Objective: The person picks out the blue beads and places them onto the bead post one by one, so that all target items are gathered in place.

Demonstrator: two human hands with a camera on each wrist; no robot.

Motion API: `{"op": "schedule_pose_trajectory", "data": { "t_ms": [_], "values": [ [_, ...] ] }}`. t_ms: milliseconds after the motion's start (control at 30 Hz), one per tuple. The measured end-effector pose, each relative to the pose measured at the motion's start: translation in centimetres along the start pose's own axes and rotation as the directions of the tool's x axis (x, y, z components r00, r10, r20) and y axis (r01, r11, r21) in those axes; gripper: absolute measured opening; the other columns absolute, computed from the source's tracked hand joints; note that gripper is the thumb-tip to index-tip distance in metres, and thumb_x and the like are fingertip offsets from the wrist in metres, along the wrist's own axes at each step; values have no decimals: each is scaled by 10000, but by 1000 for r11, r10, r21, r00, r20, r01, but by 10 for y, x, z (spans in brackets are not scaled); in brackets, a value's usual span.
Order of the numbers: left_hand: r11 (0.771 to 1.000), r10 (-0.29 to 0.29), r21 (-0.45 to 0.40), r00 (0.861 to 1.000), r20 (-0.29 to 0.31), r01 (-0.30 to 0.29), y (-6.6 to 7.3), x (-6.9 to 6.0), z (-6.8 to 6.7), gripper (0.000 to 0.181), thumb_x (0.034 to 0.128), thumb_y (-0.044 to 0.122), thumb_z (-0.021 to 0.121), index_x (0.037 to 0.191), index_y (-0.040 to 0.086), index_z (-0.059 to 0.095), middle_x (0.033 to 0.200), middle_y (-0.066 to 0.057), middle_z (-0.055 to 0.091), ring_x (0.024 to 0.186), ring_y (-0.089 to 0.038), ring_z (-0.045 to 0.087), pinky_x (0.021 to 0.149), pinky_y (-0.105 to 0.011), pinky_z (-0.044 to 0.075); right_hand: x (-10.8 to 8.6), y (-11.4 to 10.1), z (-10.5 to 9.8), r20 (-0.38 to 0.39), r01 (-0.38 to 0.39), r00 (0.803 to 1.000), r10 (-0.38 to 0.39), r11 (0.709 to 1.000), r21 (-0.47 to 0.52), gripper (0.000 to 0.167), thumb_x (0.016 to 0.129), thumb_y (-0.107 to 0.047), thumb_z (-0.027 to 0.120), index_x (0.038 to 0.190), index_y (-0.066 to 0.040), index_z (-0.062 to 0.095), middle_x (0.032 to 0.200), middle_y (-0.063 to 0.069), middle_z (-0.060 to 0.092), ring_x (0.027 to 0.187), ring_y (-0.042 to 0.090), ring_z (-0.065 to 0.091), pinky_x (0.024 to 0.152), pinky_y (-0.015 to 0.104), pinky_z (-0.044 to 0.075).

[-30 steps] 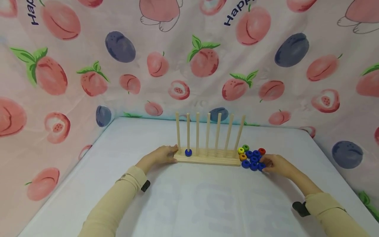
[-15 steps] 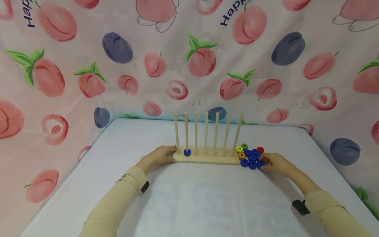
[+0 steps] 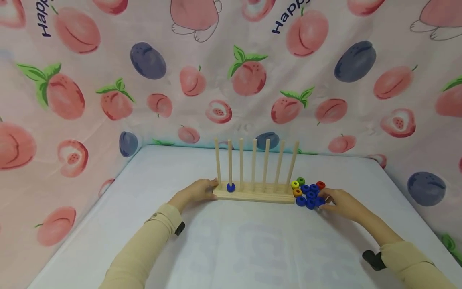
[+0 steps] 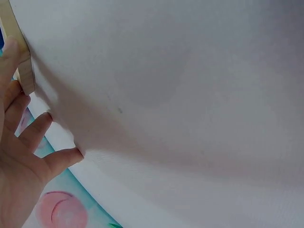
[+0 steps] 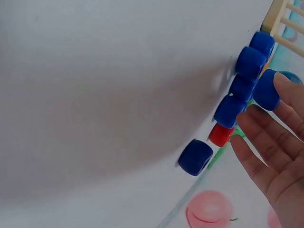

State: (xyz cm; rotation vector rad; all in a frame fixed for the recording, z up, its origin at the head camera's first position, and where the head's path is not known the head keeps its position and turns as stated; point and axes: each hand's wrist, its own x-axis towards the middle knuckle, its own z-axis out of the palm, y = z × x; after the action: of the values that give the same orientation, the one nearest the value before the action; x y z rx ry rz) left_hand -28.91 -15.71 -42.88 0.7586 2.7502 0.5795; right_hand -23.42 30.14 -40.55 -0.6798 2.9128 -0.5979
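Note:
A wooden peg rack with several upright pegs stands on the table in the head view. One blue bead sits at the bottom of its second peg from the left. My left hand grips the rack's left end, thumb in front and fingers around the end; the left wrist view shows the hand with its other fingers spread. At the rack's right end, my right hand pinches a blue bead between thumb and index finger, its other fingers extended near the loose beads.
Loose beads cluster beside the rack: several blue beads, a yellow bead, a green bead, an orange bead and a red bead. A fruit-print cloth hangs behind the white table.
The head view shifts slightly. My left hand stays on the rack's end, and my right hand stays at the cluster's near right side with the blue bead.

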Motion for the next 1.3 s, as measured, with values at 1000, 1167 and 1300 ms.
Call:
{"op": "schedule_pose_trajectory", "data": {
  "t_ms": [1000, 1167, 1300],
  "values": [
    [990, 12, 139, 998, 60, -20, 5, 1, -11, 628, 893, 311, 631, 1387, -16, 422, 1472, -187, 362, 1319, -425, 387, 1108, -503, 320, 19, -45, 1, -53, 91, 995, -89, 995, 34, 264, 834, -85, 694, 1063, 36, 639, 963, 132, 703, 888, 263, 666, 789, 432, 564],
    [991, 20, 134, 997, 71, -30, 4, 3, -9, 627, 893, 306, 635, 1387, -17, 423, 1472, -193, 361, 1314, -415, 399, 1104, -496, 329, 23, -55, 4, -64, 91, 994, -88, 995, 44, 289, 841, -101, 693, 1082, 47, 635, 961, 134, 702, 892, 271, 672, 800, 428, 564],
    [991, 20, 130, 996, 87, -31, 2, 4, -7, 632, 896, 305, 631, 1396, -12, 411, 1483, -186, 344, 1320, -399, 400, 1106, -482, 333, 26, -60, 8, -64, 92, 994, -89, 994, 59, 334, 846, -114, 690, 1110, 77, 617, 962, 146, 706, 901, 285, 674, 807, 431, 562]
  ]
}}
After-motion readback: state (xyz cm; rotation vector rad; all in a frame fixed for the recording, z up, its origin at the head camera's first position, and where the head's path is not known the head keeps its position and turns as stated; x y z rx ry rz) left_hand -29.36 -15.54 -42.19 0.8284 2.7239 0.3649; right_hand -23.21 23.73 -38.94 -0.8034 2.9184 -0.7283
